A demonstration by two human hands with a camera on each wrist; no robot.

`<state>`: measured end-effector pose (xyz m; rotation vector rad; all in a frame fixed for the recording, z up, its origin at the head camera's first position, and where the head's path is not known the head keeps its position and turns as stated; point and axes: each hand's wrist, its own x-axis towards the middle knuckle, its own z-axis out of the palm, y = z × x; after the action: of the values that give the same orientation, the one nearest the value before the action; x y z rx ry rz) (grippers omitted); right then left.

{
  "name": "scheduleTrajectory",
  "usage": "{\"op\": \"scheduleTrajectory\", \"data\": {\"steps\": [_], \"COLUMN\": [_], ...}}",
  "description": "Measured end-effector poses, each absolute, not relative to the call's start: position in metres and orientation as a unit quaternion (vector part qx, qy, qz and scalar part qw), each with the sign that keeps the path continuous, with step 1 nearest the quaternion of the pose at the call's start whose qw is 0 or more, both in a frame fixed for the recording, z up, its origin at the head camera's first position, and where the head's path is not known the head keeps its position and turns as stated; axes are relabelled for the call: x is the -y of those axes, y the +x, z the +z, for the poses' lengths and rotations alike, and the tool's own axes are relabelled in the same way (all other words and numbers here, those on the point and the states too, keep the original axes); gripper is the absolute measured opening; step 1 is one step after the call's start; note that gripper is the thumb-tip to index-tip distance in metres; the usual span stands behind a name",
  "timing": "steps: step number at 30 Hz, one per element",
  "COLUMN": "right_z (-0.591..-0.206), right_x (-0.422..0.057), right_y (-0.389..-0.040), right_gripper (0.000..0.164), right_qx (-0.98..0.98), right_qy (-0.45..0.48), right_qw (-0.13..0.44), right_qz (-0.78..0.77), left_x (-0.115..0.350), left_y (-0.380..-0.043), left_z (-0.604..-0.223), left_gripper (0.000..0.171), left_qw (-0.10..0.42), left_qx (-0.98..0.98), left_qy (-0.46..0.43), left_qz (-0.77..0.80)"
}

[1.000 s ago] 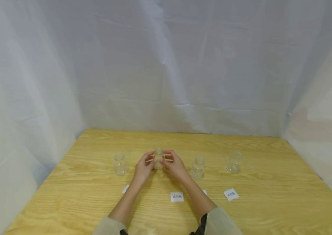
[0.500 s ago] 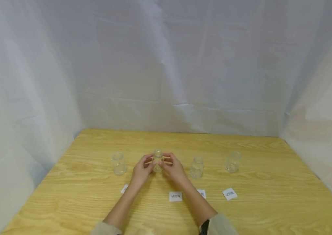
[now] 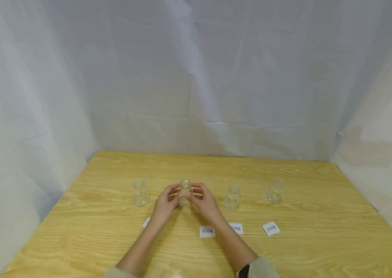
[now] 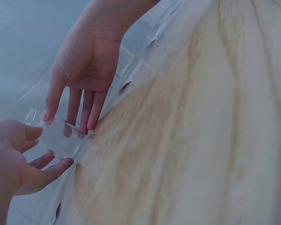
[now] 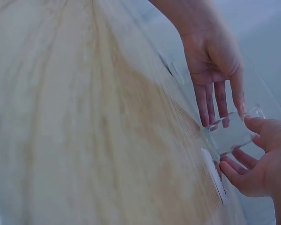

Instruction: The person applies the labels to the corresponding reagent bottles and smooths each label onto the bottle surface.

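Observation:
A clear, small-necked glass bottle (image 3: 185,187) stands upright between my two hands near the middle of the wooden table. My left hand (image 3: 164,205) holds it from the left, thumb on the near side and fingers behind. From the opposite side my right hand (image 3: 207,204) grips the same bottle in a matching way. In the left wrist view the transparent bottle (image 4: 60,138) shows fingertips along both its sides. The right wrist view has the bottle (image 5: 228,134) with its base right at the tabletop.
Another glass bottle (image 3: 141,194) stands to the left; two more, a nearer bottle (image 3: 232,197) and a farther bottle (image 3: 274,191), are on the right. White cards with handwriting lie in front, including a middle card (image 3: 207,231) and a right card (image 3: 271,228). My left forearm partly covers one card (image 3: 146,222).
Both hands have come slightly toward me and down with the bottle between them. The grip looks the same, and the other bottles and cards stay in place.

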<state>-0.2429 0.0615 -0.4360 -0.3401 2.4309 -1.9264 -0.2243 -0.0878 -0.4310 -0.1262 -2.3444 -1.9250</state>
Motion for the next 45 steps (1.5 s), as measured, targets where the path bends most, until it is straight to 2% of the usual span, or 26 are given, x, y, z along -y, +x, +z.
{"op": "scheduleTrajectory", "data": {"steps": [26,45], "right_z": [-0.441,-0.434], "right_x": [-0.056,-0.059], "right_y": [-0.231,-0.228], "right_gripper": [0.039,0.037], "right_qx": [-0.776,-0.771], "right_qy": [-0.122,-0.109], "right_qw": [-0.002,0.011], "right_qz": [-0.619,-0.628], "left_x": [0.094,0.092], "left_y": [-0.211,-0.210], "left_z": [-0.429,-0.430], "left_gripper": [0.037,0.038], "left_qw": [0.045,0.038], "left_qx": [0.771,0.767], "left_qy": [-0.047,-0.055], "left_qz": [-0.634,-0.639]}}
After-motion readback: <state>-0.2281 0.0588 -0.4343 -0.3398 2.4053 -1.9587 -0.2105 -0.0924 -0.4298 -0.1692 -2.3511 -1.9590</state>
